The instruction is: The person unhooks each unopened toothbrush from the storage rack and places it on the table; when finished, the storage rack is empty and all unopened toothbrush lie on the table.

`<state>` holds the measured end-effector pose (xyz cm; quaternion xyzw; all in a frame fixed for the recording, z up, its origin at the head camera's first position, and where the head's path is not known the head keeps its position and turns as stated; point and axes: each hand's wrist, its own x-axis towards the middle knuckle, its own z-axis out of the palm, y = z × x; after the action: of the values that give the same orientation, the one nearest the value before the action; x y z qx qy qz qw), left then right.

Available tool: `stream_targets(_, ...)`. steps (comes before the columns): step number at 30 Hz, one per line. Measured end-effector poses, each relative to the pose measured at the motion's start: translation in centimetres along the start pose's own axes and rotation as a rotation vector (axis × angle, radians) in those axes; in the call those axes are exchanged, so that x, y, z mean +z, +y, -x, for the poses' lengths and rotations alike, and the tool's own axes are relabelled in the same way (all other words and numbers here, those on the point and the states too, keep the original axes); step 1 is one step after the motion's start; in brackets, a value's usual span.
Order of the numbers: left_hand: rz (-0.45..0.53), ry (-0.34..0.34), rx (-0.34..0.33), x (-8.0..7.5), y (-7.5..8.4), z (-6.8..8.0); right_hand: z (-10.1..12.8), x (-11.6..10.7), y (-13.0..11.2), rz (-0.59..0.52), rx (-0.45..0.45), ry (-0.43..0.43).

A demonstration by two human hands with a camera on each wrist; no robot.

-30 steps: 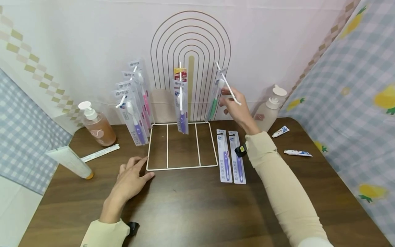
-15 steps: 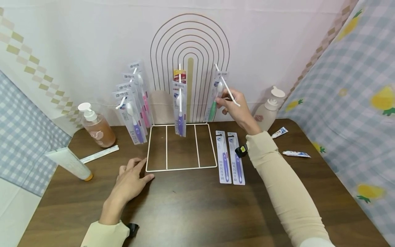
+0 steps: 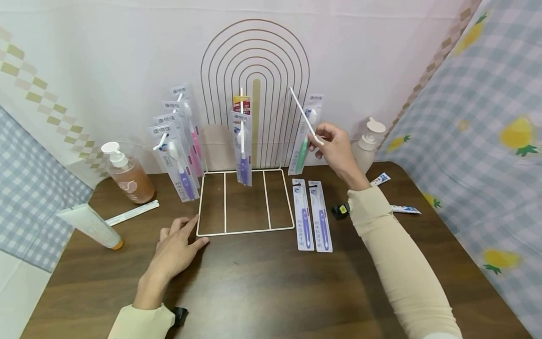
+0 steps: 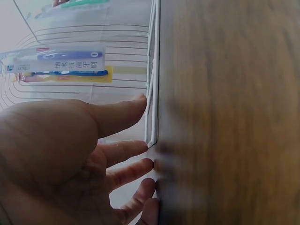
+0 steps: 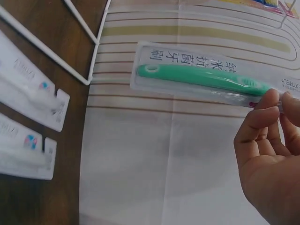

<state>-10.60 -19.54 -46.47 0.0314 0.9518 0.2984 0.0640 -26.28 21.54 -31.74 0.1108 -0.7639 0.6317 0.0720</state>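
In the head view my right hand (image 3: 335, 147) pinches the edge of a packaged green toothbrush (image 3: 302, 155). The pack stands upright, its top to the right of the right-hand white hook (image 3: 301, 109). Thumb and fingertips grip the pack along one side in the right wrist view, its green handle (image 5: 201, 76) pointing away from the hand. My left hand (image 3: 174, 249) rests on the table with fingers spread, fingertips at the front left corner of the white wire rack (image 3: 245, 232). Two packaged purple toothbrushes (image 3: 302, 221) lie flat right of the rack.
Several toothbrush packs (image 3: 171, 162) hang on the left hook; a purple one (image 3: 242, 150) hangs on the middle hook before a red-yellow pack. A pump bottle (image 3: 131, 181) and a white tube (image 3: 91, 226) stand at left. A pale bottle (image 3: 365, 150) and small toothpaste tubes (image 3: 380, 179) are at right.
My right hand has closed on the green toothbrush pack and shifted right with it. The pack's top has moved from the hook to its right side. My left hand stays put.
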Motion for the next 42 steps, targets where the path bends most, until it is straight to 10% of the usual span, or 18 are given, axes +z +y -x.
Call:
stream_targets(21, -0.007, -0.008, -0.017, 0.4, -0.2, 0.1, 7.7, -6.2, 7.7, 0.291, 0.359, 0.044)
stream_targets(42, -0.011, -0.021, -0.006, 0.1, 0.1, -0.2, 10.7, -6.2, 11.4, 0.386, 0.511, 0.017)
